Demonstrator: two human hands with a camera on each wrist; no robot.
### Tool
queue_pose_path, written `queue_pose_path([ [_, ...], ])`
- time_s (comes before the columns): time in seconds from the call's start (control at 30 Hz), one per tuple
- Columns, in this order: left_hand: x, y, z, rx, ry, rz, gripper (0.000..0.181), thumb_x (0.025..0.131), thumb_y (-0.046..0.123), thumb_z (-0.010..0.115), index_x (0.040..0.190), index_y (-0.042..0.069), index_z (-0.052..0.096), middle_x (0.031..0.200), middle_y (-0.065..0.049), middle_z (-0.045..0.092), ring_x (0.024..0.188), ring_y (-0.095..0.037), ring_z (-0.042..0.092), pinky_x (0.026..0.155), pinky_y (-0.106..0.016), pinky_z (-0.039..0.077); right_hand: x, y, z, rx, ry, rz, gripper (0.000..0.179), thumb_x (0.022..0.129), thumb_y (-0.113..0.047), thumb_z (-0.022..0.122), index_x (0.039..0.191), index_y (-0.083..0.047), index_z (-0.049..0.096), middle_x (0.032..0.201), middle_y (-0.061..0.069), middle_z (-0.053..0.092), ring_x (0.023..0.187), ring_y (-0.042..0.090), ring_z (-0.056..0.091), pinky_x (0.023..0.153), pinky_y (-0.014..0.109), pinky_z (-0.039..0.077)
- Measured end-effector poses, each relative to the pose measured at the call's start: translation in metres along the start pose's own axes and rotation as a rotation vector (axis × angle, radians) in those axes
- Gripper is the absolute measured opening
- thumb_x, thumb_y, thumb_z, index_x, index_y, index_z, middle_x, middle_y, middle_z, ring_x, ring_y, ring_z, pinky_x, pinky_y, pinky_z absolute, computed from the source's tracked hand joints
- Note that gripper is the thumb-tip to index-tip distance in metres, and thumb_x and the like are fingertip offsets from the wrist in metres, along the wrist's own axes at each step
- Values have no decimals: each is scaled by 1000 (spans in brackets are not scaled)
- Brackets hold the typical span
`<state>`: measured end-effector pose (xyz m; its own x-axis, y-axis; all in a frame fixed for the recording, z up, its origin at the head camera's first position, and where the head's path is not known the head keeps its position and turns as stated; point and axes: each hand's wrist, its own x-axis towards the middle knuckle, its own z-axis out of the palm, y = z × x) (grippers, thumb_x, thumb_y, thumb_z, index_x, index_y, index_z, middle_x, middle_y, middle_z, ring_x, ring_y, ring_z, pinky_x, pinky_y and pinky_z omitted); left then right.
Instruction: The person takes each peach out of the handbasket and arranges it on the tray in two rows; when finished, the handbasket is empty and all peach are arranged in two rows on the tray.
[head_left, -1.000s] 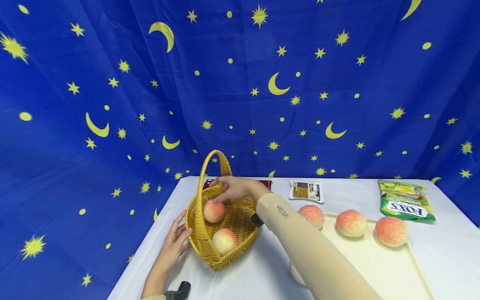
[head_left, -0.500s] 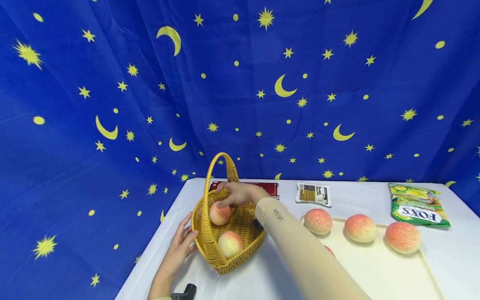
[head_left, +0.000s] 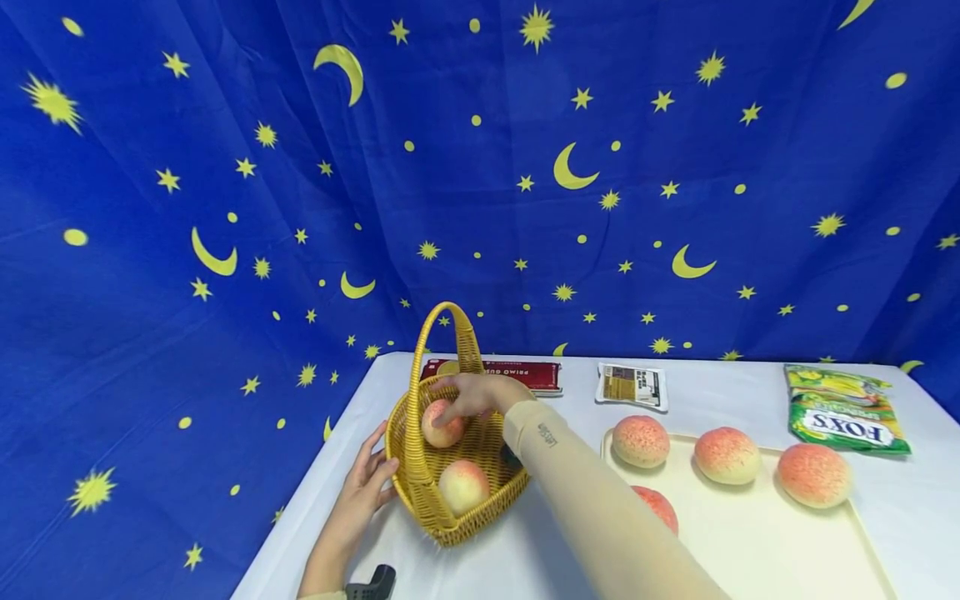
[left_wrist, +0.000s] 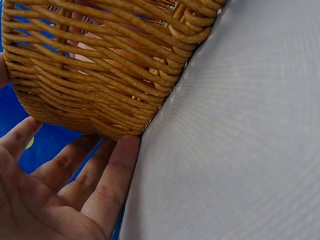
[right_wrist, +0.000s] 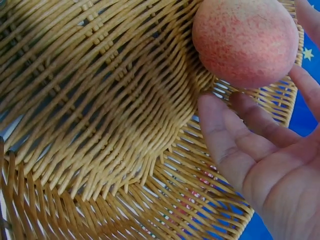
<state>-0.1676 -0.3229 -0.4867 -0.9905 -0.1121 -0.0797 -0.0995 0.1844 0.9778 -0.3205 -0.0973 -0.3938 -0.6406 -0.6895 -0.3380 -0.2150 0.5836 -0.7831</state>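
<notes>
From head height, one view looks forward and down across the table (head_left: 525, 537) to a curtain (head_left: 480, 167). The left wrist view, rolled sideways, faces the basket's (left_wrist: 75, 105) outer wall closely. The right wrist view peers inside it, near a peach (right_wrist: 245, 42) the head view shares.

I have a table (head_left: 487, 571) in my head view, spread with a white cloth. Toward the left, a yellow wicker basket (head_left: 489, 514) stands on it, its base meeting the cloth in my left wrist view. Behind that, at the far edge, I see a red pack (head_left: 525, 376), partly hidden. A small packet (head_left: 632, 387) lies far, right of it; a green FOX'S bag (head_left: 847, 410) lies far right. Near right, I have a cream tray (head_left: 772, 542).
</notes>
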Motion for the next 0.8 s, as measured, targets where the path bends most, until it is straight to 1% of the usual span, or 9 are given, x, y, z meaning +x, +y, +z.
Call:
queue_pose_path([
  [0.07,0,0,0,-3,-3,5,70,113,35,56,173,29,20,167,-25,42,146,-37,53,107,-49,60,1,0,1,-6,1,0,71,98,-32,80,162,-25,50,162,12,50,133,30,57,113,58,54],
  [0.17,-1,0,1,-12,-9,10,70,113,33,56,173,30,21,167,-25,42,147,-37,52,107,-48,60,2,0,4,-7,9,5,69,96,-29,82,159,-23,53,157,12,53,127,29,59,110,59,55],
  [0.27,-1,0,1,-22,-14,14,69,113,31,57,172,30,22,167,-25,42,146,-38,52,107,-48,61,4,1,7,-2,18,16,67,94,-29,84,155,-23,57,157,12,53,127,29,59,109,59,56],
  [0.4,-1,-1,1,-21,-14,16,69,113,31,57,172,30,22,167,-25,43,146,-38,53,107,-47,61,5,2,9,-4,30,22,64,93,-27,86,151,-24,60,155,10,55,128,26,59,107,57,57],
  [0.6,0,-1,1,-10,-10,15,70,112,32,57,173,30,21,167,-26,43,145,-38,53,106,-47,61,6,5,9,-23,52,0,56,91,-21,88,141,-24,64,137,6,63,112,20,61,102,52,60],
  [0.7,0,-2,1,-11,-10,17,70,112,31,57,173,30,21,167,-27,42,146,-40,52,107,-48,61,7,6,10,-40,55,-19,52,91,-20,87,137,-25,64,128,3,64,104,18,60,96,48,61],
  [0.8,0,-2,1,-8,-9,16,70,112,31,57,173,30,21,168,-27,41,148,-40,51,107,-48,60,8,7,10,-62,53,-30,51,92,-21,87,137,-24,63,127,4,63,99,17,59,88,42,60],
])
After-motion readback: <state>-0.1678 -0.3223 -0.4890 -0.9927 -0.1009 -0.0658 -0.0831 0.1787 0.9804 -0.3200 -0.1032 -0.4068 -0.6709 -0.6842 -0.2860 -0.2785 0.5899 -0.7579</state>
